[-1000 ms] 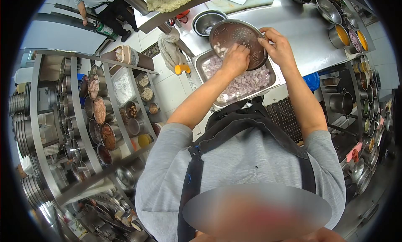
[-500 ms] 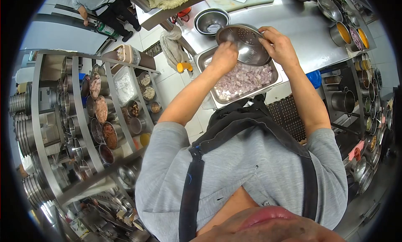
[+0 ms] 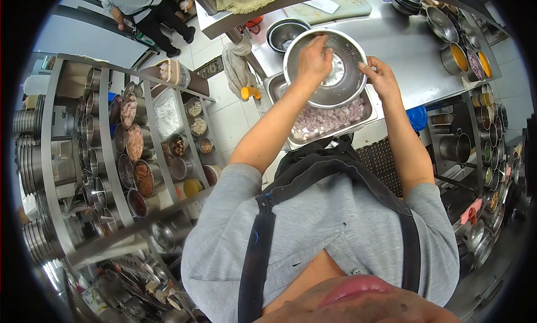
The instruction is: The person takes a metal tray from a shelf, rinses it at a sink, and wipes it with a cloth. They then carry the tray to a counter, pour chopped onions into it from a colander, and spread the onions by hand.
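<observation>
The colander is tipped up over the steel pan, its hollow turned toward the wearer, and here's the grip: the right hand has thumb and fingers clamped on the rim at its right side. Over on the other side, the left hand is right in the bowl, fingers reaching up by the inner wall; whether they're pressed together on anything, or touching the metal, you can't tell. Straight under the colander, the chopped pinkish pieces spread across the pan, part of them hidden from above. Just beyond, up and to the left, sit the dark-looking nested bowls, close to the colander's edge. Further back on the steel counter lies the pale cutting board, a flat white item resting on top. Swing right, and there's a pot of orange contents near the counter's end. Out to the left, an orange-yellow object sits beside the bunched towel, then comes the metal rack, packed with containers. And up in the far left corner, another person stands well apart, dark trousers and an apron tie showing.
</observation>
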Demonstrator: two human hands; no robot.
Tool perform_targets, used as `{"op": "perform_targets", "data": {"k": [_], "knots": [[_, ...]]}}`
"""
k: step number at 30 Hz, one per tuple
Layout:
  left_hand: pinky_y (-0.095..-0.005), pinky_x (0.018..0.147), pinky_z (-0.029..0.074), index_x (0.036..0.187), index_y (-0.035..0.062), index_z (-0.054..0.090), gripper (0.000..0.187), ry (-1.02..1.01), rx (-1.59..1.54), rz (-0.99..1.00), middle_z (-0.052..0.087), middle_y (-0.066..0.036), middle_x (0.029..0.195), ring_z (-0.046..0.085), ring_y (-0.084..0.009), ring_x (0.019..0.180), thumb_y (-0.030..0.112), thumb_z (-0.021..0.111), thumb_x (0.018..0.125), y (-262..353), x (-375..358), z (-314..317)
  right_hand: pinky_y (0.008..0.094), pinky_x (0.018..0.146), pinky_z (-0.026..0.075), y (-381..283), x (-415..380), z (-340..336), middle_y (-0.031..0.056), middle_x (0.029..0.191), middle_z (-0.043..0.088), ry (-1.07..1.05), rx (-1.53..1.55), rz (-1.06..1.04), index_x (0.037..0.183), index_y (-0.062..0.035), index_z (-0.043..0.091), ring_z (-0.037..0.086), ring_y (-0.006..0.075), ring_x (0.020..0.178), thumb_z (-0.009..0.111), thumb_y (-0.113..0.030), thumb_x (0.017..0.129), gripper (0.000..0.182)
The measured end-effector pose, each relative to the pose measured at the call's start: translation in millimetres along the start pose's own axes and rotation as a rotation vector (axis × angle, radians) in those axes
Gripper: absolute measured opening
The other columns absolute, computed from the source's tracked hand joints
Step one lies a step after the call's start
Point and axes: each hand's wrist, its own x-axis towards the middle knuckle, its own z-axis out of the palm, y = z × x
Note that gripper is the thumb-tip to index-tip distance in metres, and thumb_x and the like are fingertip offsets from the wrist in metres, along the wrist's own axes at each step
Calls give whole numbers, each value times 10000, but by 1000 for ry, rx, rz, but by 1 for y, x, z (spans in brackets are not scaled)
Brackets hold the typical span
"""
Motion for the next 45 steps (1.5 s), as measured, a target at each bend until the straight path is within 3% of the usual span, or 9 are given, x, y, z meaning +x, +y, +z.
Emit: {"op": "perform_targets", "data": {"k": [7, 12, 14, 20, 24, 29, 39, 41, 45], "knots": [[-346, 753, 562, 1057, 1, 647, 232, -244, -317, -7, 690, -161, 967, 699, -256, 864, 122, 666, 860, 39, -30, 23, 291, 775, 492, -14, -3, 5, 68, 991, 687, 2, 49, -63, 1071, 11, 684, 627, 158, 864, 653, -237, 926, 290], [-371, 764, 555, 986, 5, 640, 164, -267, -300, 24, 679, -158, 942, 681, -304, 841, 94, 650, 849, 40, -45, 17, 299, 765, 495, -24, -7, 8, 91, 988, 691, 87, -101, -84, 1034, 17, 692, 633, 174, 857, 650, -230, 931, 272], [-415, 792, 527, 926, 14, 639, 129, -373, -123, 250, 670, -148, 904, 642, -354, 838, 53, 625, 804, 26, -53, 14, 313, 760, 503, -29, -7, 7, 112, 995, 691, 152, -280, -289, 1016, 22, 684, 645, 201, 841, 646, -212, 927, 253], [-435, 797, 501, 867, 22, 646, 110, -747, 458, 303, 661, -140, 905, 601, -357, 914, 40, 619, 761, -11, -60, -18, 326, 745, 492, -41, -11, -5, 145, 995, 669, 79, -606, -527, 903, 67, 636, 619, 263, 804, 632, -157, 923, 225], [-430, 819, 482, 910, 9, 638, 171, -237, 72, 408, 631, -142, 965, 583, -341, 900, 56, 651, 745, 2, -33, 0, 342, 720, 490, -46, -11, 9, 144, 977, 669, 38, -597, -517, 900, 63, 636, 614, 267, 773, 634, -160, 922, 224], [-415, 824, 471, 903, 39, 655, 171, -222, 144, 496, 598, -108, 884, 569, -304, 912, 76, 672, 737, 12, -46, 6, 400, 731, 479, -61, -20, 22, 161, 899, 649, -14, -522, -401, 914, 25, 654, 619, 347, 810, 645, -169, 895, 195], [-446, 784, 507, 803, 43, 657, 90, -772, 306, 373, 659, -134, 834, 611, -331, 859, 112, 606, 776, -29, -85, -4, 395, 744, 497, -31, -1, -10, 161, 961, 657, 84, -739, -612, 904, 33, 641, 633, 351, 842, 638, -142, 901, 175], [-440, 782, 509, 803, 38, 662, 102, -1081, 574, 219, 661, -148, 829, 618, -343, 871, 111, 594, 781, -33, -87, -15, 409, 745, 492, -27, 3, -22, 166, 924, 649, 120, -750, -618, 913, 22, 651, 625, 367, 844, 638, -148, 892, 172], [-441, 811, 510, 855, 24, 672, 131, -713, 430, 123, 671, -155, 869, 621, -350, 898, 106, 602, 781, -20, -65, -32, 396, 726, 494, -27, 3, -33, 162, 897, 656, 228, -664, -437, 931, 20, 664, 634, 348, 813, 638, -158, 902, 182]]}}
